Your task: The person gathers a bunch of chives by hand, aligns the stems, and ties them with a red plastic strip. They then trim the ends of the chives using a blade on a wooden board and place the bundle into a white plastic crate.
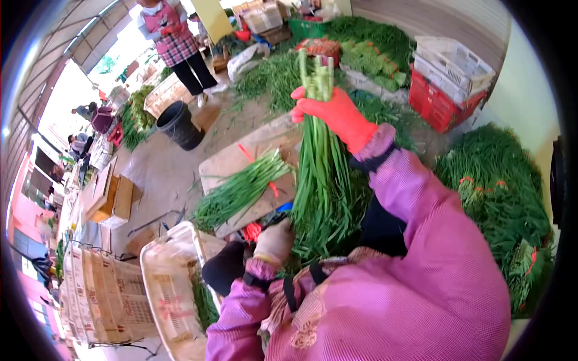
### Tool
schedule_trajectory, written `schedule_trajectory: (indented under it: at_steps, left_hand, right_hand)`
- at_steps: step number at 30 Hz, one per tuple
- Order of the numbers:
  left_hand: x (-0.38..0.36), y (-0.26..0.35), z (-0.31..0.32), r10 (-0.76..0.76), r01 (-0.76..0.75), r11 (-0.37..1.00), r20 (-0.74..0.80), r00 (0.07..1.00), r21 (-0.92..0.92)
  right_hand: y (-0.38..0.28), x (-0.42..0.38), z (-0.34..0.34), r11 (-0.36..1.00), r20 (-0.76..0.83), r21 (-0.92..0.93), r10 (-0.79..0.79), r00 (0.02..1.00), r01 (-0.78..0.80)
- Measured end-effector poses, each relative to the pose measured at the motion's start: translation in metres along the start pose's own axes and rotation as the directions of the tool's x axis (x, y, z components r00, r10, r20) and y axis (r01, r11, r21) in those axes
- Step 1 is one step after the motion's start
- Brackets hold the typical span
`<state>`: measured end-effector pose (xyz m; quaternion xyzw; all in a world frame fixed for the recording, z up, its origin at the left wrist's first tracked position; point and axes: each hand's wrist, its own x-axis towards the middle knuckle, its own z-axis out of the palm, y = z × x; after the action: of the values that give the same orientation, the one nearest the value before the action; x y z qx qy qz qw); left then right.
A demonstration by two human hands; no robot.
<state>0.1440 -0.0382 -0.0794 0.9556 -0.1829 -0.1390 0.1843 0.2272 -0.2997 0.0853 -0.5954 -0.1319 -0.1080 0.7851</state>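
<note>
My right hand [337, 114], in an orange-red glove, grips an upright bunch of chives [322, 159]. Their pale cut ends stick up above the fist and the long leaves hang down. Low by my knee is my left hand [274, 243], in a white glove, its fingers curled and partly hidden; whether they hold anything does not show. Red strips [251, 231] lie just beside it. On a board [223, 171] in front of me rests another bundle of chives [244, 186], with a red strip [274, 188] at its stem end.
A white plastic crate [171, 301] with greens stands at my left. Banded chives [500, 186] are heaped on my right, below stacked red and white crates [448, 84]. Farther off are a black bucket [180, 125], a cardboard box [114, 198] and a standing person [174, 45].
</note>
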Motion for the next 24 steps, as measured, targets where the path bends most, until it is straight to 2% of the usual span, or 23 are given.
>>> schedule_trajectory:
  at_steps: [1, 3, 4, 5, 6, 7, 8, 9, 11, 12, 13, 17, 19, 20, 21, 22, 24]
  left_hand:
    - [-0.005, -0.010, 0.002, -0.076, 0.076, 0.997, 0.048, 0.996, 0.015]
    - [-0.018, -0.027, -0.008, -0.107, 0.104, 0.989, -0.026, 0.994, -0.109]
    - [-0.025, -0.033, -0.020, -0.143, 0.136, 0.987, -0.086, 0.986, -0.083]
    - [-0.022, -0.044, -0.030, -0.148, 0.138, 0.987, -0.115, 0.982, -0.087]
    - [-0.020, -0.051, -0.045, -0.080, 0.021, 0.977, -0.272, 0.959, -0.213]
    - [-0.021, -0.055, -0.059, -0.132, 0.002, 0.889, -0.254, 0.958, -0.458]
    - [-0.018, -0.064, -0.069, -0.145, -0.098, 0.631, -0.242, 0.959, -0.770]
    - [-0.021, -0.055, -0.085, -0.103, -0.241, 0.536, -0.347, 0.932, -0.809]
    - [-0.030, -0.033, -0.129, -0.089, -0.316, 0.482, -0.405, 0.910, -0.817]
    - [-0.037, -0.021, -0.149, -0.064, -0.329, 0.512, -0.417, 0.907, -0.794]
    - [-0.042, -0.010, -0.170, -0.035, -0.342, 0.542, -0.428, 0.903, -0.767]
    - [-0.063, 0.014, -0.251, 0.153, -0.377, 0.726, -0.398, 0.904, -0.576]
    - [-0.063, 0.018, -0.276, 0.201, -0.388, 0.720, -0.362, 0.910, -0.576]
    - [-0.064, 0.019, -0.281, 0.251, -0.415, 0.664, -0.337, 0.908, -0.623]
    - [-0.058, 0.008, -0.286, 0.335, -0.376, 0.608, -0.203, 0.920, -0.700]
    - [-0.060, -0.001, -0.277, 0.339, -0.335, 0.561, -0.159, 0.927, -0.757]
    - [-0.058, -0.029, -0.217, 0.305, -0.208, 0.354, -0.098, 0.947, -0.912]
  right_hand:
    - [-0.008, 0.014, -0.004, 1.000, 0.010, -0.017, -0.011, 1.000, 0.012]
    - [-0.013, 0.010, -0.010, 0.984, -0.006, -0.090, -0.155, 0.988, 0.154]
    - [-0.024, 0.008, -0.009, 0.989, -0.022, -0.053, -0.137, 0.990, 0.135]
    - [-0.029, 0.016, -0.008, 0.987, -0.008, -0.063, -0.150, 0.989, 0.149]
    - [-0.029, 0.022, -0.009, 0.987, 0.018, -0.101, -0.121, 0.992, 0.123]
    - [-0.025, 0.023, -0.011, 0.987, 0.031, -0.133, -0.088, 0.996, 0.091]
    - [-0.013, 0.029, -0.012, 0.963, 0.022, -0.256, -0.080, 0.997, 0.083]
    - [-0.016, 0.028, -0.005, 0.963, 0.019, -0.254, -0.091, 0.996, 0.093]
    - [-0.022, 0.023, 0.016, 0.987, 0.019, -0.141, -0.072, 0.997, 0.074]
    - [-0.028, 0.019, 0.028, 0.995, 0.058, 0.056, -0.086, 0.995, 0.083]
    - [-0.036, 0.015, 0.041, 0.995, 0.060, 0.063, -0.081, 0.995, 0.077]
    - [-0.047, 0.015, 0.098, 0.924, 0.189, 0.381, -0.066, 0.980, -0.011]
    - [-0.043, -0.001, 0.134, 0.913, 0.268, 0.403, -0.055, 0.962, -0.059]
    - [-0.037, -0.012, 0.149, 0.865, 0.297, 0.474, 0.019, 0.955, -0.165]
    - [-0.029, -0.025, 0.161, 0.799, 0.335, 0.536, 0.093, 0.938, -0.271]
    - [-0.020, -0.039, 0.169, 0.734, 0.326, 0.588, 0.170, 0.930, -0.340]
    - [0.010, -0.063, 0.176, 0.554, 0.325, 0.681, 0.358, 0.876, -0.479]
